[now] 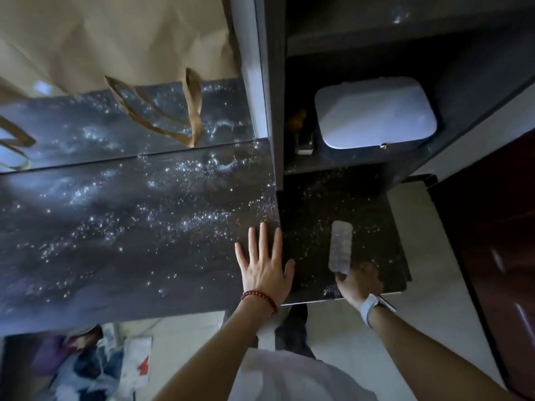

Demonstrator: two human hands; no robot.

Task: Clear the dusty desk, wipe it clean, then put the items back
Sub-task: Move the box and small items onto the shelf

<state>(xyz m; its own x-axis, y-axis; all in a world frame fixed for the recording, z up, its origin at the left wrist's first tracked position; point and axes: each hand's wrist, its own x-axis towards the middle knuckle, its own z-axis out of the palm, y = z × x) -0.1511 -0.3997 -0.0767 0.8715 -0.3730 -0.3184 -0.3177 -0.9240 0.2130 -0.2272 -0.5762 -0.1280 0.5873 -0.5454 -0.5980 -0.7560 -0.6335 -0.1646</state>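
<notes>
The dark desk top (115,233) is speckled with pale dust all over. My left hand (265,263) lies flat on it near the front edge, fingers spread, holding nothing. To the right, on the dusty desk section under the shelf unit, my right hand (357,280) grips the near end of a slim white remote control (341,246), which points away from me and lies close to the surface. A brown paper bag (115,39) with ribbon handles stands at the back left of the desk.
A dark shelf unit (275,96) rises at the desk's right part. A white lidded box (376,111) sits in its lower compartment, with small dark items (302,134) beside it. Clutter of bags and cloth (86,366) lies on the floor below left. A dark red door (498,256) is at right.
</notes>
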